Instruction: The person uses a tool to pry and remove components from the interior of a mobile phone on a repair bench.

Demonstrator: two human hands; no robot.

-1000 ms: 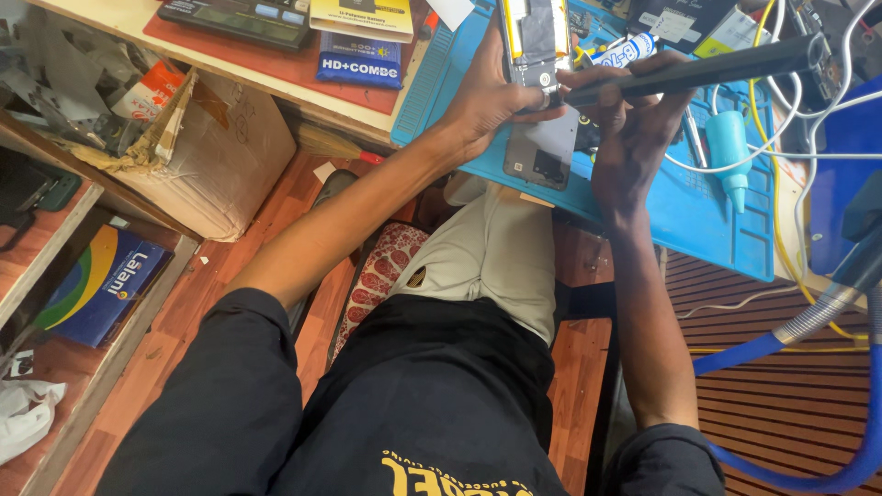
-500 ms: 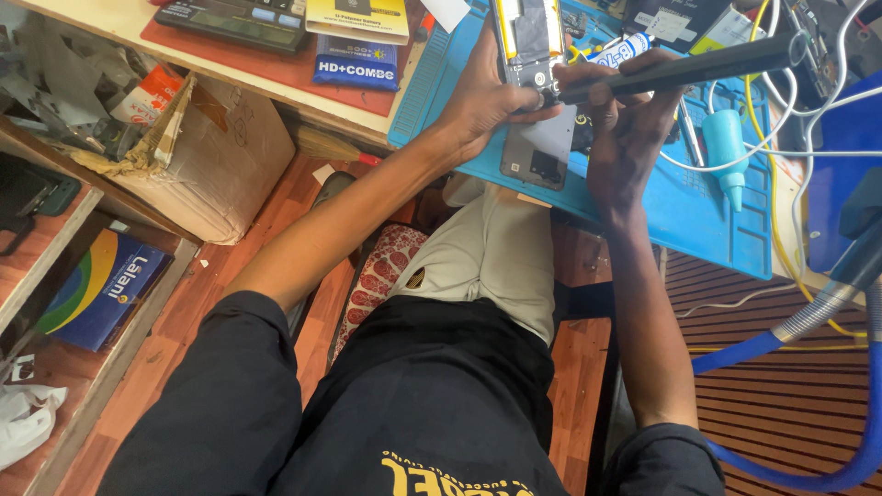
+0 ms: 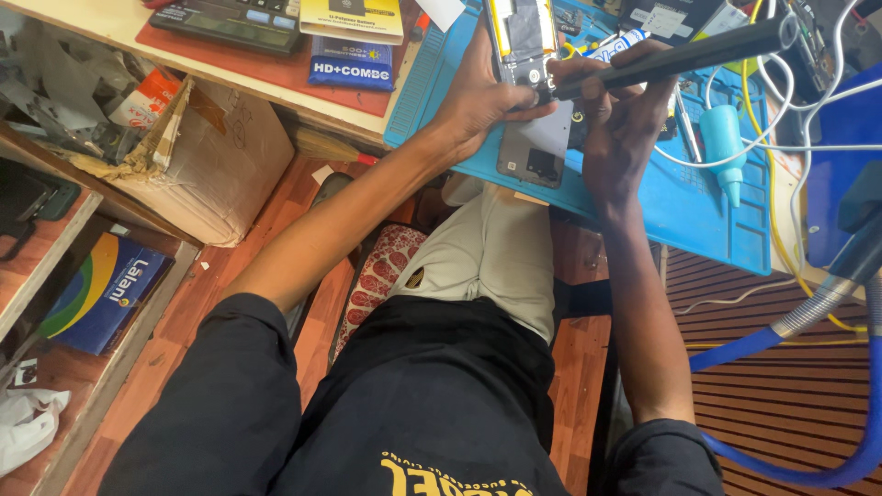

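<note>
The left hand (image 3: 482, 96) grips an open phone (image 3: 524, 41) so it cannot slide on the blue mat (image 3: 680, 207) under both hands. The right hand (image 3: 620, 124) squeezes a black tool (image 3: 680, 57), with its tip on the phone's bottom end, just beside the left thumb.

Opened phone (image 3: 524, 37) sits on the work mat (image 3: 680, 211), left hand (image 3: 478, 92) on its left, right hand (image 3: 620, 129) on its right; back cover (image 3: 537, 152) lies just below, squeeze bottle (image 3: 724, 138) further right.
</note>
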